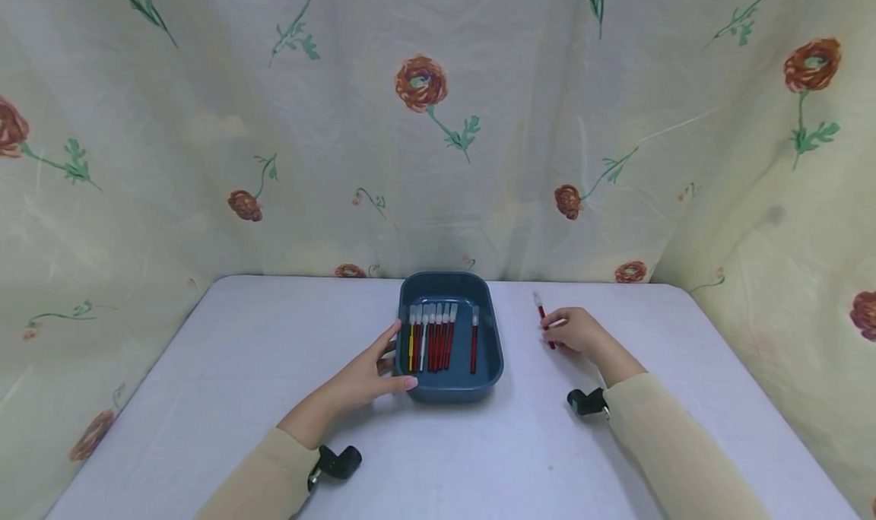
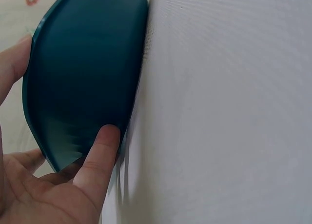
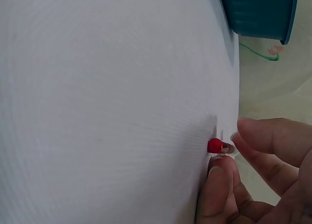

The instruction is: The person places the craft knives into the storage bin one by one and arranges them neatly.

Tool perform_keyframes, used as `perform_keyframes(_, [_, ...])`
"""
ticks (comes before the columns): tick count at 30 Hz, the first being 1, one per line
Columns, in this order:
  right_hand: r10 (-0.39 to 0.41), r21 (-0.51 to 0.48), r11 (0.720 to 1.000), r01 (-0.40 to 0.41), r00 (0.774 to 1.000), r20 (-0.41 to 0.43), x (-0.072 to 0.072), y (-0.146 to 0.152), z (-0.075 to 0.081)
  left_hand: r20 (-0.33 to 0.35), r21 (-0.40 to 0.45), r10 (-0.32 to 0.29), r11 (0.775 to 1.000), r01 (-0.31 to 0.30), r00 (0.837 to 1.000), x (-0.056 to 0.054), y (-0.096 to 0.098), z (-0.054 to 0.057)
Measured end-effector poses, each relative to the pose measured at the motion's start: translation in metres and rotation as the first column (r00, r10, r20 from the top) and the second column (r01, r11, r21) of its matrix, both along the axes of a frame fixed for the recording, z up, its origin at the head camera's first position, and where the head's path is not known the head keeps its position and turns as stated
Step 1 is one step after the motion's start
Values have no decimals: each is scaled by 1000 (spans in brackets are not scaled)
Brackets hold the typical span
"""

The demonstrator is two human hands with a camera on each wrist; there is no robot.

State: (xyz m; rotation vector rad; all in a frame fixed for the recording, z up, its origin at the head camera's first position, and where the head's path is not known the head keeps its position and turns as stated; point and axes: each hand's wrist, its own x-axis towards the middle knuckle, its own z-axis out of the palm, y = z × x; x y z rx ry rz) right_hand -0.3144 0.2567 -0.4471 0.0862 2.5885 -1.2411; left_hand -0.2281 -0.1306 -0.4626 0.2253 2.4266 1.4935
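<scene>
A dark blue-green tray [image 1: 448, 391] stands on the table, seen from outside in the left wrist view. Several capped pens [image 1: 436, 345] lie side by side on its left, mostly red, with one yellow and one white. A single red pen [image 1: 474, 349] lies apart toward the tray's right wall. My left hand [image 1: 363, 375] rests against the tray's left side from outside, fingers spread, thumb at the near corner. Right of the tray, my right hand [image 1: 576, 331] holds another red capped pen [image 1: 538, 301] low at the tabletop, its red end [image 3: 214, 145] visible between the fingers.
A white cloth [image 1: 479, 459] covers the table. Behind it hangs a pale curtain [image 1: 506, 125] with printed flowers, which also runs along both sides. Each wrist carries a small black camera [image 1: 587, 402].
</scene>
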Motion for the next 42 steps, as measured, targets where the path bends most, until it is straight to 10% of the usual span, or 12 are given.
perform_keyframes(23, [-1,152,988,4,1000,-15,-4,0,-4,-16,-7,-3,1000,3,1000,0,0,0])
perform_keyframes(42, [9,-53,999,-13,997,-75,7,8,-5,-13,-7,-11,1000,11,1000,1,0,0])
